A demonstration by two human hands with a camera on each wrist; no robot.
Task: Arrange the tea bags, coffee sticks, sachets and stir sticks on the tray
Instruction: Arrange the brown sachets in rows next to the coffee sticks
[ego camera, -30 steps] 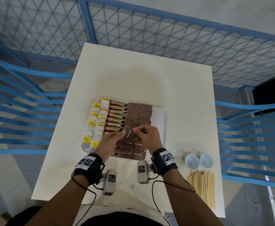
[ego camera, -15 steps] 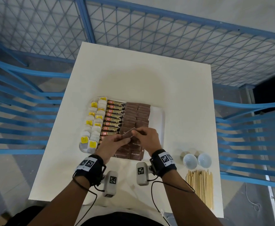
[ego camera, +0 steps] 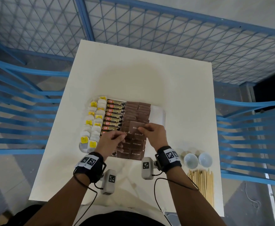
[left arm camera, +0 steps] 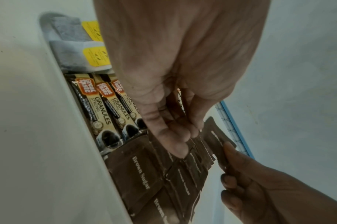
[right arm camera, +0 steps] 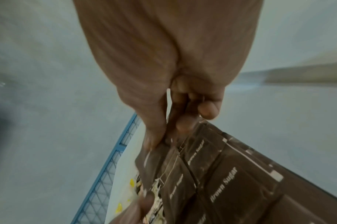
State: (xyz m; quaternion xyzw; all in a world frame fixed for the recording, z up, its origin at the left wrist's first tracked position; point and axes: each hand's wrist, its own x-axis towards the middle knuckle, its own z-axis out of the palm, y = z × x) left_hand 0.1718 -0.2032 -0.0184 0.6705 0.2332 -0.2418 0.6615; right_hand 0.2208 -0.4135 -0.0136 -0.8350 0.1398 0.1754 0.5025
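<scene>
right hand (ego camera: 155,133) pinches a brown sugar sachet (ego camera: 136,128), long side across, above sachet rows on tray (ego camera: 158,115) | left hand (ego camera: 111,141) curled just beside, hold unclear | right is nearer

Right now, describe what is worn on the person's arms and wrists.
Both forearms are bare. Each wrist carries a black band, left wrist band, right wrist band, bearing white square-patterned marker tags. A grey camera block with its own tag hangs from each band, trailing thin black cables.
</scene>
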